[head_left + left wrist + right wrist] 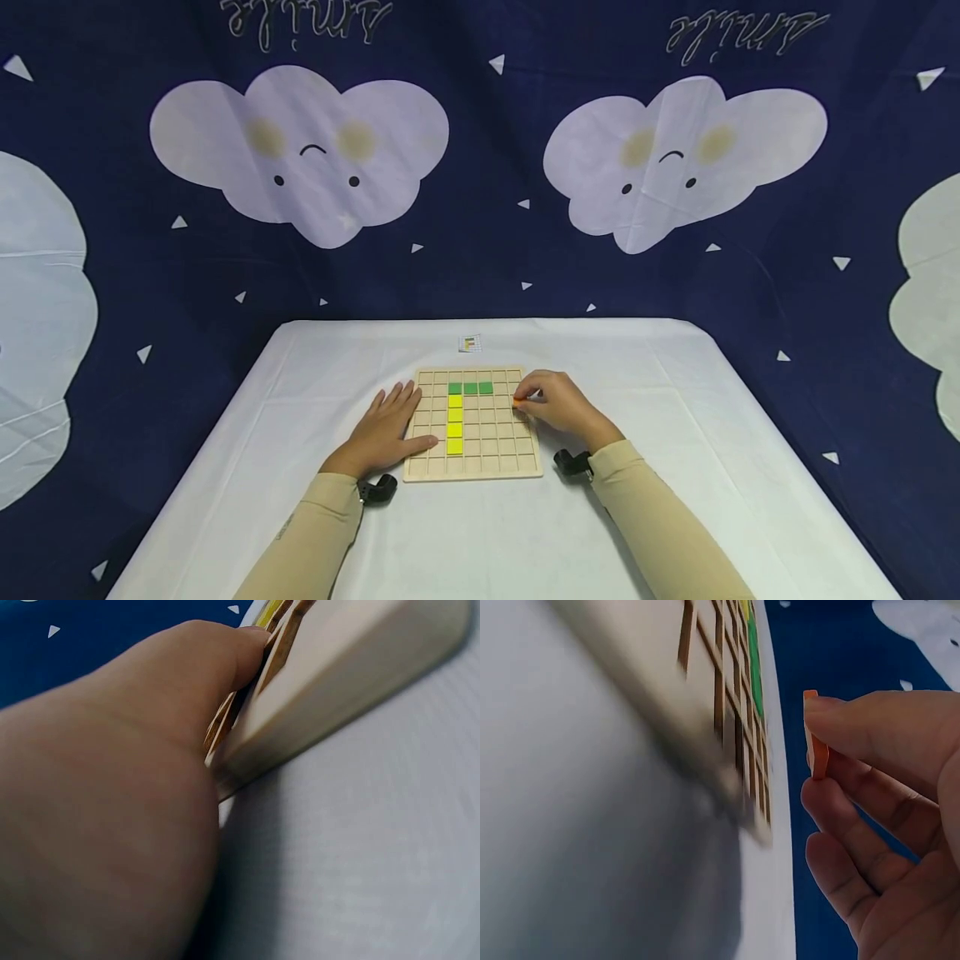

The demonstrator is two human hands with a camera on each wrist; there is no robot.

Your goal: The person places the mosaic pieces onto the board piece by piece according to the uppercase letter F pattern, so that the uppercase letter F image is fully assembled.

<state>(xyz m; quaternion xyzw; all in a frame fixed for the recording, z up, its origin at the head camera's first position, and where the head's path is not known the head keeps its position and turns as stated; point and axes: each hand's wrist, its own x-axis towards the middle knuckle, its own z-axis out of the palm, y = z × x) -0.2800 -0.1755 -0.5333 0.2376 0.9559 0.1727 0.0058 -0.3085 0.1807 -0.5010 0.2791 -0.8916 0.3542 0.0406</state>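
We pinch orange tile (pixel 817 746) – right hand (pixel 558 404) by its edges | thin, stiff, light, likely slippery | left hand (pixel 386 429) flat, steadying board (pixel 495 462)

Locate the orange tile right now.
In the head view, the orange tile is pinched in the right hand at the wooden grid board's right edge.

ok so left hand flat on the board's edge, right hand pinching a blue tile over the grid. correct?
Not quite: the tile in the right hand is orange, not blue, as the right wrist view shows. The rest stands: the left hand lies flat on the board's edge.
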